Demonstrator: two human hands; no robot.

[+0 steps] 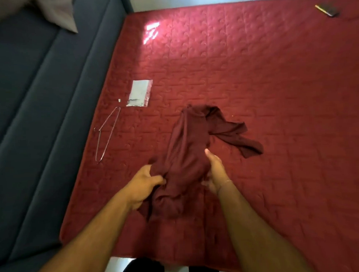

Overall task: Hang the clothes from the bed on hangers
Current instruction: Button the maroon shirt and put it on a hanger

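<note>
A dark maroon garment [185, 148] lies bunched on the red quilted bed [274, 91], one sleeve trailing off to the right. My left hand [144, 184] grips the garment's lower left edge, fingers curled into the cloth. On the lower right side my right hand [214, 171] holds the cloth, thumb up along the fabric and fingers tucked under it. A thin wire hanger [106, 134] lies flat near the bed's left edge, apart from both hands.
A clear plastic packet [140, 93] lies on the bed beyond the hanger. A dark blue sofa [31, 100] with a grey pillow [56, 12] runs along the left. A small dark object [328, 9] sits at the bed's far right corner.
</note>
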